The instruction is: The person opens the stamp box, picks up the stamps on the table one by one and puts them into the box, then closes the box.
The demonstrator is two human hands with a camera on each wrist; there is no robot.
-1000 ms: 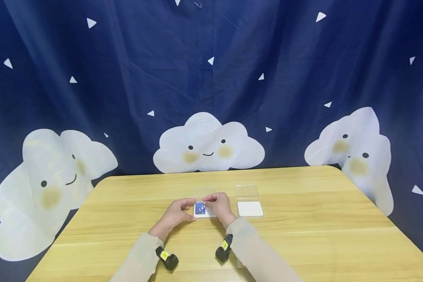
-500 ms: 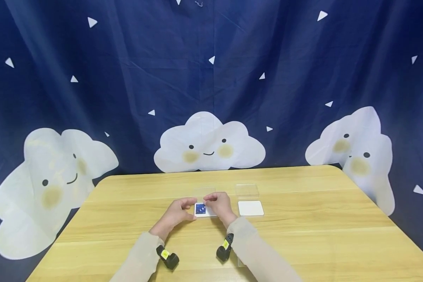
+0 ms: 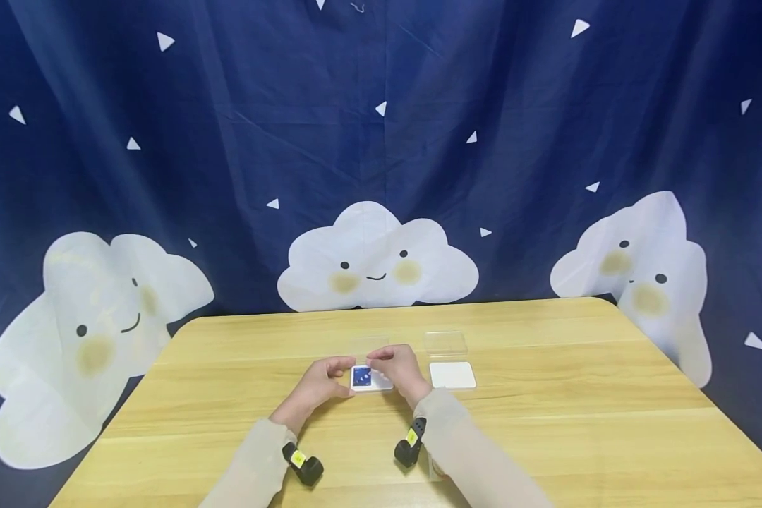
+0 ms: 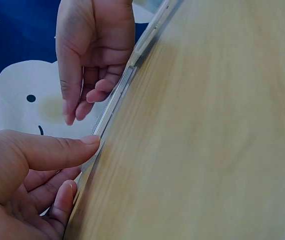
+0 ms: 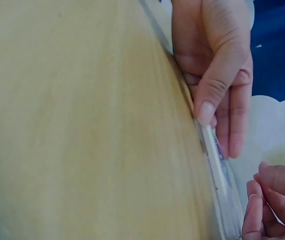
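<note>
A flat clear plastic case with a white inside (image 3: 381, 385) lies on the table, a small blue square with pale crescent marks (image 3: 361, 377) at its left end. My left hand (image 3: 317, 382) grips the case's left end, thumb at the near edge and fingers at the far edge. The left wrist view shows that thumb (image 4: 77, 150) against the thin side of the case (image 4: 116, 100). Over the right part of the case is my right hand (image 3: 403, 371), thumb and fingertips close together beside the blue square. I cannot tell whether they pinch anything.
A second white-filled case (image 3: 453, 375) lies to the right, its clear lid (image 3: 445, 343) folded open behind it. Another faint clear lid (image 3: 367, 346) shows behind the first case. Something clear (image 3: 435, 470) is partly under the right forearm. A cloud-print curtain (image 3: 381, 141) hangs behind the table.
My right hand and wrist have shifted very slightly to the right. The left hand keeps its grip on the case, and the blue square stays at the left end.
</note>
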